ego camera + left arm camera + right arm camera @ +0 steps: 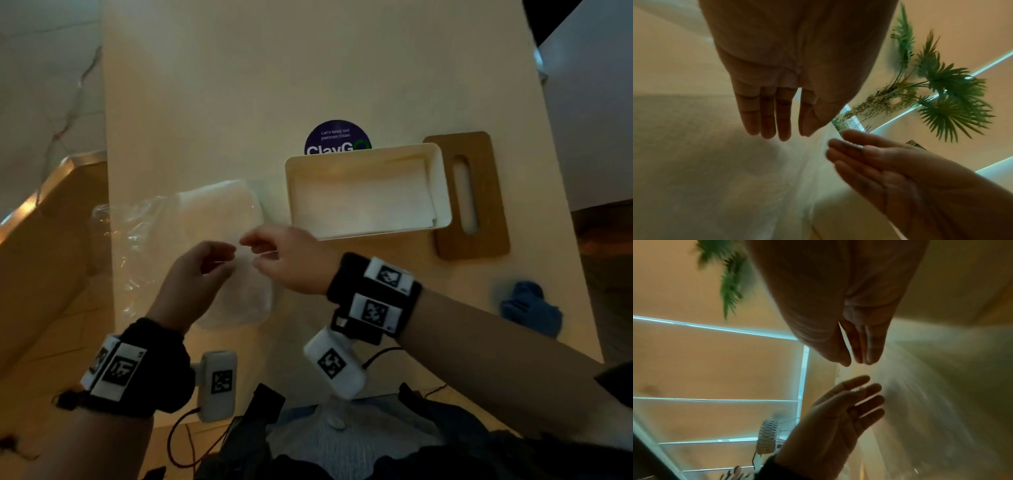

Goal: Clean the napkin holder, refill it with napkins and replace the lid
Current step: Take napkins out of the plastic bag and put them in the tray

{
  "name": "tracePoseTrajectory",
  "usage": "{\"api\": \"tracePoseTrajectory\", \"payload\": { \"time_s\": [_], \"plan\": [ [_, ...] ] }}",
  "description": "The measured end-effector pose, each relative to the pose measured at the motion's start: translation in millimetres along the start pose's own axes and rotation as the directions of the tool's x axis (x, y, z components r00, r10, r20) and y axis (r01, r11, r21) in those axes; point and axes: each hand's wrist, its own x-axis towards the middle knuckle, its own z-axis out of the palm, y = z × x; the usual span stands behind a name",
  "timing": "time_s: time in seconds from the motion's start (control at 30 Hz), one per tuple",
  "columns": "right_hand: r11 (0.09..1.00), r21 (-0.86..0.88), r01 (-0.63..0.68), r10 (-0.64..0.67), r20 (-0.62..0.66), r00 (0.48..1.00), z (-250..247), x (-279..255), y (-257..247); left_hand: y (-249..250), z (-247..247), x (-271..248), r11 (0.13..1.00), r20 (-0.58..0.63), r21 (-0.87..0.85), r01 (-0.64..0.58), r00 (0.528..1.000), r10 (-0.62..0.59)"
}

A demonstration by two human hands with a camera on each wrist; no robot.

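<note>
The open napkin holder [368, 192] sits on the pale worktop [212, 102], a cream box with a few white napkins [363, 197] lying flat in its bottom. Its brown lid [479, 195], with a long slot through it, lies flat on the worktop just beyond the holder's right end and touches it. Partly hidden behind the holder's far wall is a round dark sticker [337, 137]. Well to the holder's right and nearer the person, a crumpled blue cloth [529, 308] lies on the worktop.

Just left of the holder lies a pack of napkins [222, 212] in loose clear plastic wrap [126, 236] that spreads further left. Both hands meet over the pack's near part. The left hand [195, 274] has its fingers gently bent, thumb close to the fingertips; the wrist views show the fingers fairly straight, and I cannot tell whether it has hold of the wrap. The right hand [291, 257] brings thumb and fingertips together, apparently pinching the thin film, though blur makes this uncertain. Both wrists wear black bands with printed markers.
</note>
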Motion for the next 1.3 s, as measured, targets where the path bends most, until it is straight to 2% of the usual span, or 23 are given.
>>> {"api": "tracePoseTrajectory", "payload": {
  "time_s": [0.03, 0.13, 0.2, 0.27, 0.33, 0.47, 0.53, 0.63, 0.93, 1.07, 1.3],
  "plan": [
    [0.998, -0.032, -0.047, 0.048, 0.007, 0.999, 9.5, 6.7, 3.7, -4.7, 2.1, 0.4, 1.000, -0.005, 0.007, 0.010, 1.000, -0.010],
    [0.980, -0.130, -0.149, 0.143, -0.056, 0.988, 26.2, 20.4, 17.6, -19.1, 2.7, 6.5, 0.995, -0.115, 0.091, 0.033, 0.993, -0.023],
    [0.977, -0.120, -0.174, 0.166, -0.075, 0.983, 30.7, 23.9, 21.7, -25.1, 1.0, 10.8, 0.986, -0.159, 0.089, 0.138, 0.980, -0.122],
    [0.982, -0.090, -0.164, 0.158, -0.073, 0.985, 32.1, 24.3, 21.5, -24.1, 0.8, 14.1, 0.974, -0.148, -0.058, 0.220, 0.963, -0.226],
    [0.989, -0.037, -0.146, 0.142, -0.086, 0.986, 31.9, 24.3, 20.0, -18.3, 0.8, 17.0, 0.952, -0.164, -0.183, 0.246, 0.947, -0.276],
    [0.984, 0.138, -0.108, 0.131, -0.169, 0.977, 33.6, 26.0, 17.9, -16.9, -3.4, 22.3, 0.923, -0.244, -0.293, 0.249, 0.914, -0.324],
    [0.976, 0.193, -0.100, 0.139, -0.199, 0.970, 35.3, 27.3, 17.3, -17.4, -6.2, 22.2, 0.893, -0.220, -0.384, 0.234, 0.917, -0.334],
    [0.949, 0.295, -0.114, 0.182, -0.217, 0.959, 36.5, 28.4, 15.2, -15.6, -9.8, 18.2, 0.820, -0.130, -0.541, 0.190, 0.944, -0.305],
    [0.888, 0.436, -0.146, 0.260, -0.213, 0.942, 34.3, 25.1, 13.9, -15.9, -13.1, 8.9, 0.785, -0.102, -0.618, 0.043, 0.986, -0.134],
    [0.874, 0.478, -0.086, 0.190, -0.173, 0.967, 29.9, 23.9, 10.1, -12.4, -11.3, 4.3, 0.783, -0.089, -0.622, 0.003, 0.993, -0.074],
    [0.937, 0.350, -0.008, 0.058, -0.131, 0.990, 25.3, 22.5, 11.0, -17.7, -19.5, 0.3, 0.808, -0.115, -0.585, -0.075, 0.993, 0.009]
  ]
}}
